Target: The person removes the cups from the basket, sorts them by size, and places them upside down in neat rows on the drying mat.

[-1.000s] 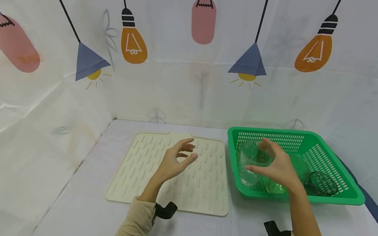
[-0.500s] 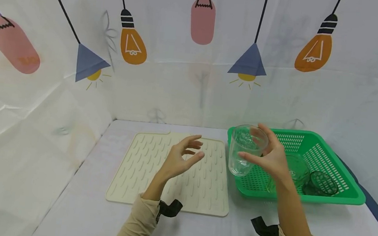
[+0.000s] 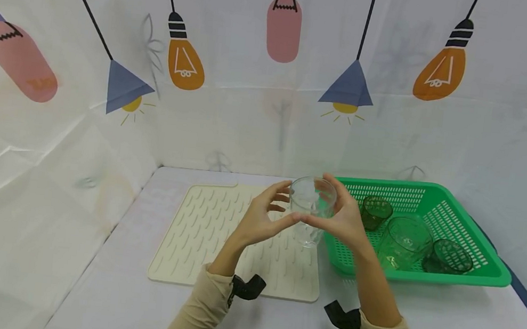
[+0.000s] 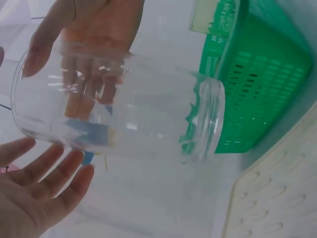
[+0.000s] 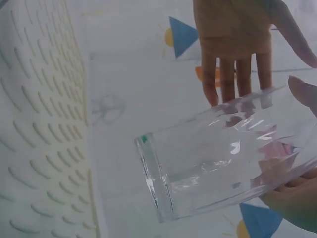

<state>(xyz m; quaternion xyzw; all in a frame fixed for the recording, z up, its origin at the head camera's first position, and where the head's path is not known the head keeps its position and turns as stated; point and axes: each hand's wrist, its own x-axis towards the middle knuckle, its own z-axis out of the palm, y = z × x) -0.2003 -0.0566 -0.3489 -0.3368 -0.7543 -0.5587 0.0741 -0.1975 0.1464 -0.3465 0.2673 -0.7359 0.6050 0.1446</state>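
Observation:
A clear drinking glass (image 3: pixel 310 196) is held upright in the air over the right part of a cream ridged mat (image 3: pixel 217 235). My right hand (image 3: pixel 344 221) grips it near the rim, thumb in front and fingers behind. From the other side my left hand (image 3: pixel 260 218) comes up to the glass, its fingers fairly straight. In the right wrist view, the left hand's fingertips (image 5: pixel 228 94) meet or nearly meet the glass wall (image 5: pixel 213 163); firm contact cannot be told. Both thumbs come together in front of the glass in the head view.
To the right stands a green plastic basket (image 3: pixel 468 277). Inside are a dark green glass (image 3: pixel 376 214), a large greenish glass (image 3: pixel 404 243) and another dark glass (image 3: pixel 447 257) lying tilted. A white sheet with printed lamps hangs behind the white table.
My right hand has lifted the glass out of the basket and carried it left above the mat. My left hand has moved a little right, up to the glass.

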